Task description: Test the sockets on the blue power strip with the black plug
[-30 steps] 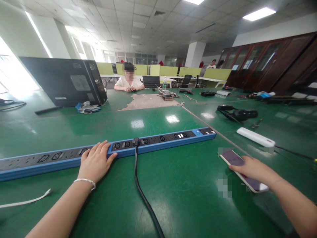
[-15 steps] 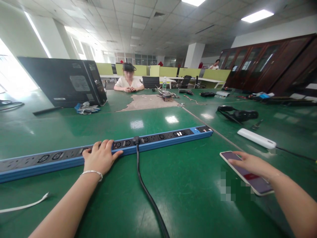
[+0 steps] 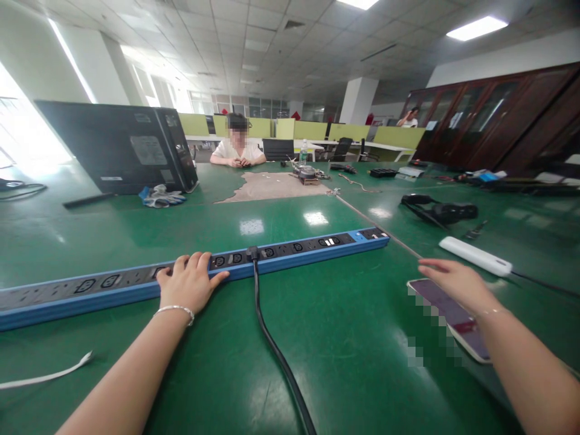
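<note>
A long blue and black power strip [image 3: 308, 248] lies across the green table. My left hand [image 3: 190, 283] rests over its middle, fingers spread on the far side and thumb along the near edge. Just right of that hand, a black plug [image 3: 252, 254] sits in a socket, its black cable [image 3: 276, 356] running toward me. My right hand [image 3: 457, 284] is above a phone [image 3: 453, 314] that lies on the table; its fingers are stretched out, with nothing seen between them. A white bar-shaped device [image 3: 475, 256] with a cable lies beyond the right hand.
A black computer case [image 3: 113, 148] and gloves [image 3: 162, 197] stand at the back left. A white cable end [image 3: 49, 377] lies front left. Black gear [image 3: 439, 210] lies at the right. A person [image 3: 238, 145] sits across the table [image 3: 208, 374].
My right hand has lifted off the phone and moved slightly up, away from its far end. The left hand remains on the power strip. The view has shifted a little.
</note>
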A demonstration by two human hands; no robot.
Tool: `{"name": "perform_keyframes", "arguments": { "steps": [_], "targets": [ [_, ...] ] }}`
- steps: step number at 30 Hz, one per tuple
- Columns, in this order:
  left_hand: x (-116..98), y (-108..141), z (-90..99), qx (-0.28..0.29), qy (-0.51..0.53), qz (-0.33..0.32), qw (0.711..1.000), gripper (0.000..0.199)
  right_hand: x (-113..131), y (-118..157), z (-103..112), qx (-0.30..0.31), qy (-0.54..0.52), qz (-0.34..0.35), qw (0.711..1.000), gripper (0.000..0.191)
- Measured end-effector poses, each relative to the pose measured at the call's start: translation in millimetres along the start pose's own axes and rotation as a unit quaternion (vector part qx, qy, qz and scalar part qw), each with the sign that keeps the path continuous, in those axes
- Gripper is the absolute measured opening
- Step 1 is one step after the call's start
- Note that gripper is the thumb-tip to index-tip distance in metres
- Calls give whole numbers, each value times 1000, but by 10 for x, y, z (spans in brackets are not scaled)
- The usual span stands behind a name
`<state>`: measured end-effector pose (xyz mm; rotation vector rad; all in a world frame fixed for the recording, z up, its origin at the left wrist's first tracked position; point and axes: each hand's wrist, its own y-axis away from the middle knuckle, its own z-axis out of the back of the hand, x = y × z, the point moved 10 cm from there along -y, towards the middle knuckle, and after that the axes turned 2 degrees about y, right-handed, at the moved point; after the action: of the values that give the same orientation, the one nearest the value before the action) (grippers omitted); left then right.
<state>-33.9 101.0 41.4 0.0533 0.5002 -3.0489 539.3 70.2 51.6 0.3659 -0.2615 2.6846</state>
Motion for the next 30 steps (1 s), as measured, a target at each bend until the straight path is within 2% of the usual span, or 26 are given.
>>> {"name": "perform_keyframes", "arguments": {
  "steps": [2,3,4,6,9,11,12,13,15,19,24,30],
  "targets": [
    [-7,-37,-18,9,2,2,1000,62,471,7,132,-78,-59,41,994,39],
    [-12,-55,-28,13,4,4,1000,63,805,45,142,-103,-85,88,987,38],
    [-16,-71,-38,17,4,8,1000,64,1167,111,137,-131,-117,141,974,36],
    [-17,-93,-49,17,3,19,1000,67,1983,319,-37,-132,-159,282,937,34],
    [-32,-92,-61,5,-1,22,1000,71,3002,691,-497,-72,-189,442,874,50],
    [-69,-74,-65,-12,-2,6,1000,71,3466,932,-805,-12,-197,515,834,59],
    [-94,-63,-61,-24,-3,-5,1000,70,3622,1029,-925,13,-200,535,821,59],
    [-120,-52,-56,-36,-4,-15,999,69,3735,1106,-1021,30,-197,545,814,59],
    [-197,-40,-68,-49,0,-44,998,65,3838,1164,-1102,27,-199,530,824,52],
    [-364,-48,-112,-47,15,-102,994,60,3857,1190,-1087,-7,-204,483,851,39],
    [-387,-64,-72,-69,21,-102,992,56,3886,1231,-995,-53,-187,454,870,34],
    [-384,-50,-60,-84,14,-104,991,55,3936,1178,-1031,-73,-168,410,894,29]
  ]
}}
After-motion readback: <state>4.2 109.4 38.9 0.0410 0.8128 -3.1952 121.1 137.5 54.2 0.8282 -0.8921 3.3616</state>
